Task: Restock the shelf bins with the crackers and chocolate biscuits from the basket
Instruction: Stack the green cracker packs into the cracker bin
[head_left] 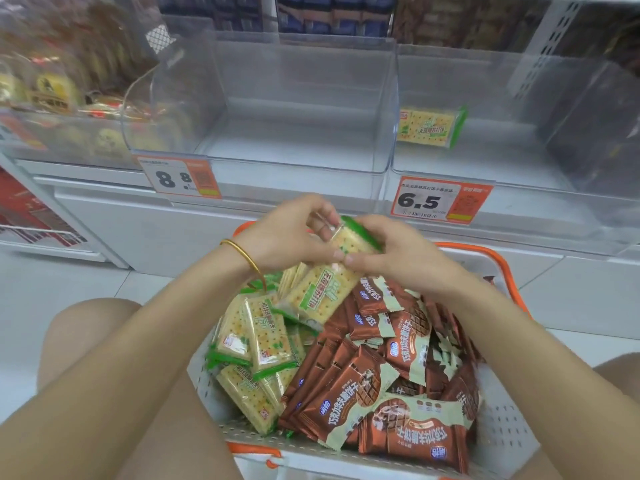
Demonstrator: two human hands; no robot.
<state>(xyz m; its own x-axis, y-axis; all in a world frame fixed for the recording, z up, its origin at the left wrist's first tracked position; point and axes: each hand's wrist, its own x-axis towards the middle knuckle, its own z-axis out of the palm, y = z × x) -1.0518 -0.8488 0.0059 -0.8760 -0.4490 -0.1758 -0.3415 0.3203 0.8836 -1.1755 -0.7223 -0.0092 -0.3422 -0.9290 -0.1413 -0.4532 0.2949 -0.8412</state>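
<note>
As we gather a stack above the basket, fingers of left hand and right hand grasp cracker packs, likely for the far-right bin.

Left price tag reads 8.8, right price tag 6.5; biscuit packets bear Chinese print.

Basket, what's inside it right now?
Green cracker packs fill its left side, brown chocolate biscuit packs the right. The left hand and right hand hold cracker packs over the far end. The basket floor and lower layers are covered.
</note>
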